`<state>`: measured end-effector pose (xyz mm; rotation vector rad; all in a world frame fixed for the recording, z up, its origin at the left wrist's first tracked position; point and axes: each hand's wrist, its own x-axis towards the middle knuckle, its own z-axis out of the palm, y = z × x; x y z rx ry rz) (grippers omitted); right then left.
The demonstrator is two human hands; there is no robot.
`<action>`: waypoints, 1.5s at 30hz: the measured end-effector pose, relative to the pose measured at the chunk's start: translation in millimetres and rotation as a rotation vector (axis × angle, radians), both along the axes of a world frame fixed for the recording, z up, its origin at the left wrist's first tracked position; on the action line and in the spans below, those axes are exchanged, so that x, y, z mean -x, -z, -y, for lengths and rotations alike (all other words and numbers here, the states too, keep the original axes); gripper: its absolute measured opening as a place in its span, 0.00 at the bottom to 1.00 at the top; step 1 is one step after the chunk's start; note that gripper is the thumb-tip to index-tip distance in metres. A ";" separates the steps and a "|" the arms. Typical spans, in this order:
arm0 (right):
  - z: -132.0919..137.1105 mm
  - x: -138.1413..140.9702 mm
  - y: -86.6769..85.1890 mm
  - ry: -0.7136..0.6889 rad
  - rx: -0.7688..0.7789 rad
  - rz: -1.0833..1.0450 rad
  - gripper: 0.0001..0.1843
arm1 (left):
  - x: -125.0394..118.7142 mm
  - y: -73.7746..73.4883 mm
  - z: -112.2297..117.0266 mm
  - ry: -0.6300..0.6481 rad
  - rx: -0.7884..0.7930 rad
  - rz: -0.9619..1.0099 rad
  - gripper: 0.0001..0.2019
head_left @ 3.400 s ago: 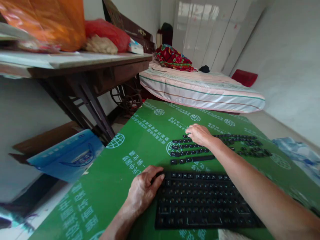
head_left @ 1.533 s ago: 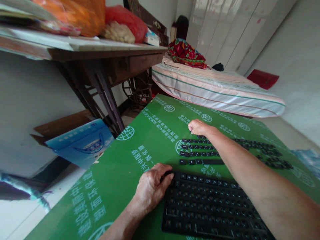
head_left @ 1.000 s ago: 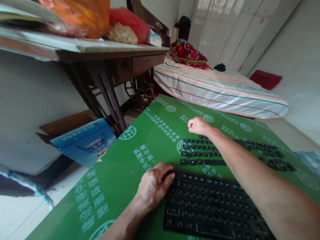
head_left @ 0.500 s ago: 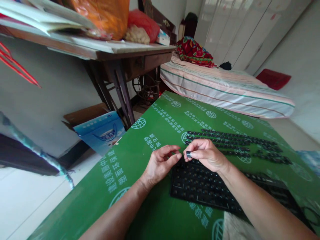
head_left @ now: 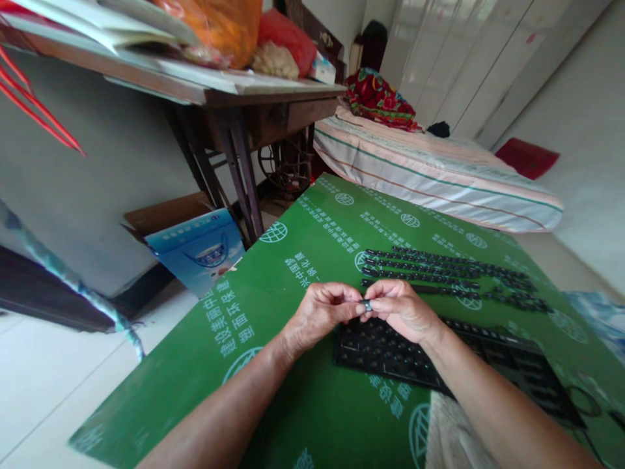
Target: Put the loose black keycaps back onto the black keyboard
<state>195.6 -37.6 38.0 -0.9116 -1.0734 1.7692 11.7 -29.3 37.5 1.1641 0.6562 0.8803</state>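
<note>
Between my two hands is a small black keycap, pinched above the far left corner of a keyboard. My left hand has its thumb and fingertips closed on the cap's left side. From the right, my right hand grips the same cap between thumb and forefinger. Below them lies the black keyboard, its keycaps off and its key sockets bare; my right forearm hides part of it. Beyond my hands, rows of loose black keycaps are laid out on the green board.
The green printed board forms the work surface. A beige cloth lies at the near edge, and a cable curls at the keyboard's right. An old wooden sewing table stands left, a blue bag below it, a bed behind.
My left hand has moved right and closed on the keycap, which only my right hand held before. The view has shifted slightly.
</note>
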 end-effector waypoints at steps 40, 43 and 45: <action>31.3 17.4 -0.4 0.371 -0.355 0.483 0.11 | -1.3 19.2 -5.6 0.091 0.284 0.194 0.15; 33.6 20.1 -0.2 0.409 -0.389 0.539 0.10 | -1.8 20.0 -5.8 0.093 0.291 0.194 0.15; 34.6 21.5 1.1 0.432 -0.427 0.581 0.10 | -2.0 20.9 -5.9 0.094 0.295 0.192 0.15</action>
